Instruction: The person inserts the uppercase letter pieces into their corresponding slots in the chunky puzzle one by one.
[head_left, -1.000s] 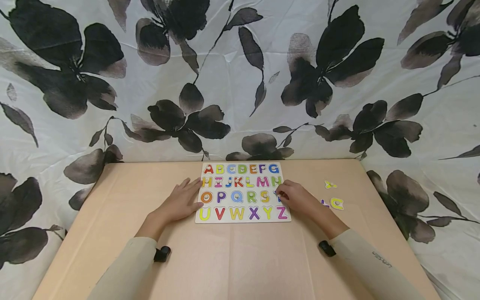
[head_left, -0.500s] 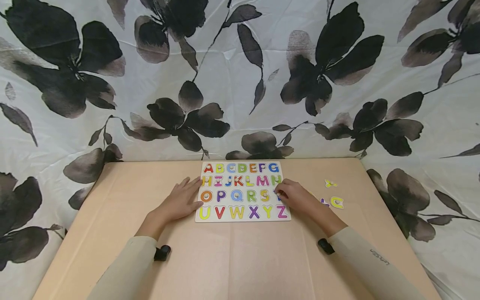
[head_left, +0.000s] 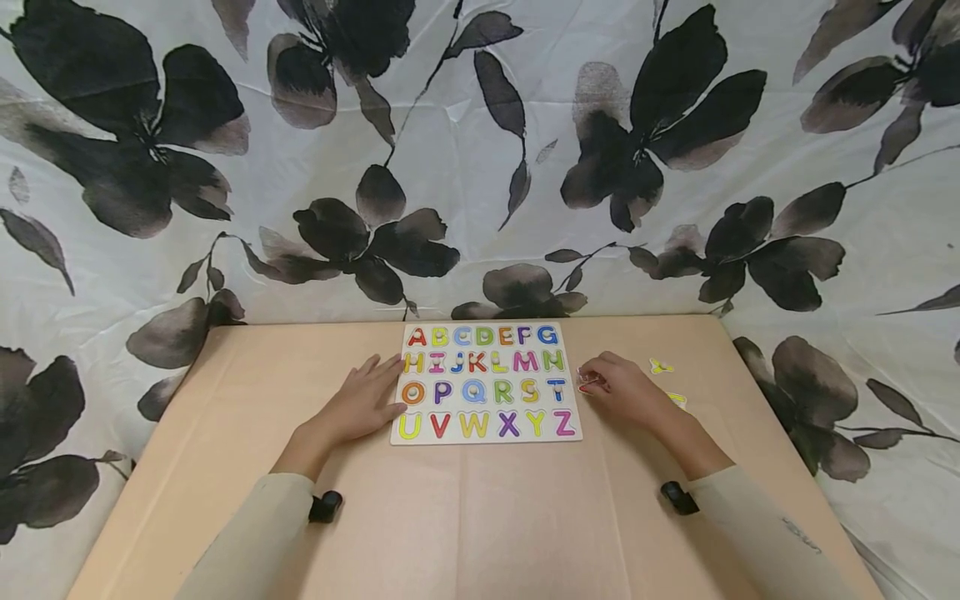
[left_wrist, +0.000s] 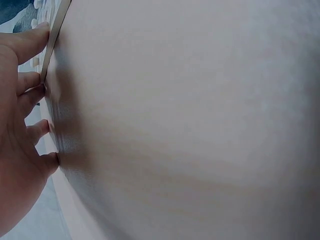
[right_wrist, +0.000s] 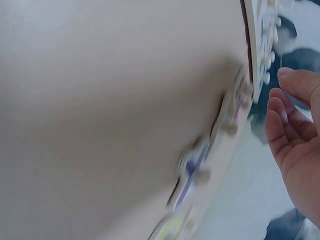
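Head view: my left hand (head_left: 358,406) rests flat on the alphabet board's (head_left: 486,384) left edge. My right hand (head_left: 624,390), just right of the board, pinches a small reddish piece (head_left: 587,384).

Wrist views: left fingers (left_wrist: 31,81) straight; right fingers (right_wrist: 286,122) curl loosely, the piece not discernible. I judge seating this piece to be next.

tan table (head_left: 480,517) | floral black-and-white cloth (head_left: 480,167) behind | loose yellow piece, possibly a Y (head_left: 660,367)
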